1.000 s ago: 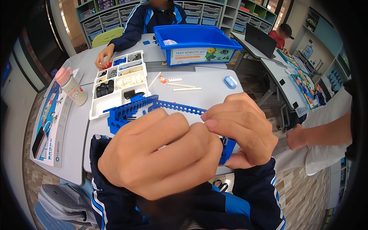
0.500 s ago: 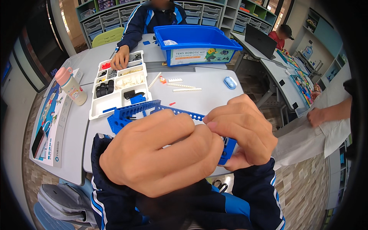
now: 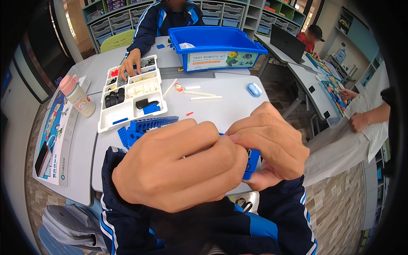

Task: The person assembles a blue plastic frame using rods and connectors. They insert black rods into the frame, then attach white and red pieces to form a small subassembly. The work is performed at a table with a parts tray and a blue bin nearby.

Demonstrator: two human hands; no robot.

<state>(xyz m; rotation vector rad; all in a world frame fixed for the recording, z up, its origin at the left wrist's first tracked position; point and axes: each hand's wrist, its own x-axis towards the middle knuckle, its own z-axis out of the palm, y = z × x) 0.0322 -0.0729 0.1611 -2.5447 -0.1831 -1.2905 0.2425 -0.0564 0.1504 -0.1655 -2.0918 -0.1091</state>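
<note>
Left hand [image 3: 180, 165]: curled before blue beams [image 3: 154, 123], its grip hidden
Right hand [image 3: 272, 146]: fingers and thumb around a blue block [image 3: 252, 164]
Parts tray [image 3: 125, 111]: white, a co-worker's hand [image 3: 130, 65] over it
Bottle [image 3: 79, 98]: pink-capped, left of the tray

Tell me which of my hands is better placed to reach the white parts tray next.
Your left hand, probably: it is nearer the white parts tray, which lies on your left. Your right hand is farther across and grips a blue piece. What the left one holds is hidden.
</note>
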